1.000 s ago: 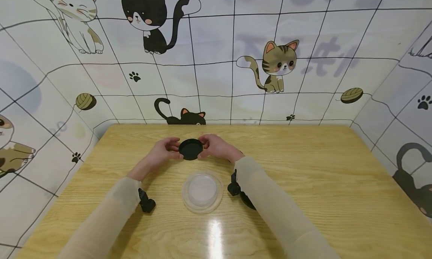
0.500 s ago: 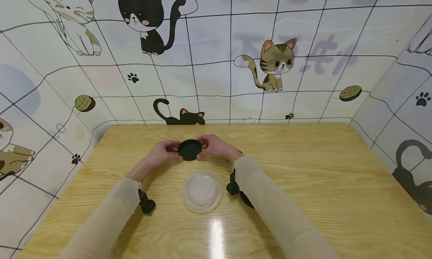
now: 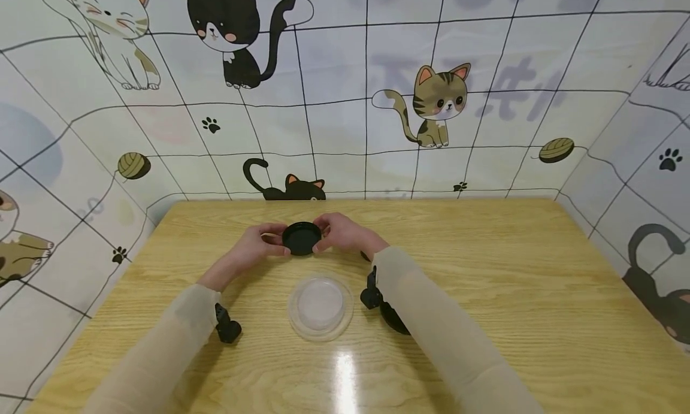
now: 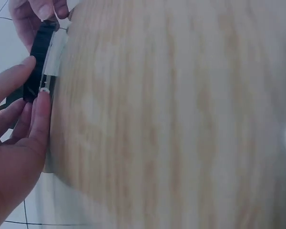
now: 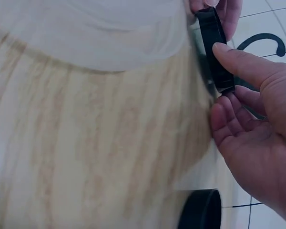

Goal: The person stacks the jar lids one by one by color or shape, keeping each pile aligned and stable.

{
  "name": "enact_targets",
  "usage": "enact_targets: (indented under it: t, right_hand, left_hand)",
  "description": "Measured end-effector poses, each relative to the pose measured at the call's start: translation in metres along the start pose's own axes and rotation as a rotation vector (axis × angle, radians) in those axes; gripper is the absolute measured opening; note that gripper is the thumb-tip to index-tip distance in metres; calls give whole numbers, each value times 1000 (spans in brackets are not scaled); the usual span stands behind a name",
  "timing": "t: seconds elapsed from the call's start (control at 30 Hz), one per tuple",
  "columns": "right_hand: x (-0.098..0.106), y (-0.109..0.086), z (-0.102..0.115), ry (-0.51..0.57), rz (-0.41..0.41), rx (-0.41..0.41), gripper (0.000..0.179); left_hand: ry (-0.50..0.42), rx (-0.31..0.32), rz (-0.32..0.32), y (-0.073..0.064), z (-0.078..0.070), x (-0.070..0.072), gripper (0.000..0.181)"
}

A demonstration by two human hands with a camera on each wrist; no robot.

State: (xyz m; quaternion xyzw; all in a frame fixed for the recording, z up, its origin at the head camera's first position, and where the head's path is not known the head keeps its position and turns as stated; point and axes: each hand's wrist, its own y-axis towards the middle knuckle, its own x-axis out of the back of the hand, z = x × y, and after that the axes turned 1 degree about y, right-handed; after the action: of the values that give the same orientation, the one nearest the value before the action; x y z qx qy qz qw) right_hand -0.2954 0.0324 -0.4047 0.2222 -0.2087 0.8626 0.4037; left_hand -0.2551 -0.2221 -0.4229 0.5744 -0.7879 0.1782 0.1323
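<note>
A shallow black round lid (image 3: 302, 239) with a raised rim is held between both hands near the far side of the table. My left hand (image 3: 254, 246) grips its left edge, thumb on the near side and fingers behind. From the right, my right hand (image 3: 345, 234) pinches the opposite edge the same way. In the left wrist view the lid (image 4: 39, 59) appears edge-on, tilted upright; the right wrist view shows the lid's (image 5: 214, 50) dark side wall under the thumb. Closer to me lies a clear round plastic container or lid (image 3: 320, 307), apart from both hands.
A black round piece (image 3: 393, 319) lies partly hidden under the right forearm. Another small dark thing (image 3: 365, 256) peeks out behind the right wrist. A cat-printed cloth wall (image 3: 345, 126) stands along the back and sides of the wooden table (image 3: 512, 282).
Both hands keep holding the black lid in nearly the same place. The whole head view shifts slightly; nothing is taken up or let go.
</note>
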Motion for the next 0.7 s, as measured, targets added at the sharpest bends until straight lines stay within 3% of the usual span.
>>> enact_targets:
  t: [0.2, 0.33, 0.7]
  right_hand:
    - [9, -14, 8, -8, -3, 27, 69]
    - [17, -28, 8, 14, -14, 58, 70]
    - [37, -91, -3, 66, -82, 110, 67]
  left_hand:
    - [-62, 0, -2, -5, -9, 0, 67]
    - [-79, -38, -9, -8, -20, -5, 68]
    - [-95, -116, -18, -29, -62, -50, 64]
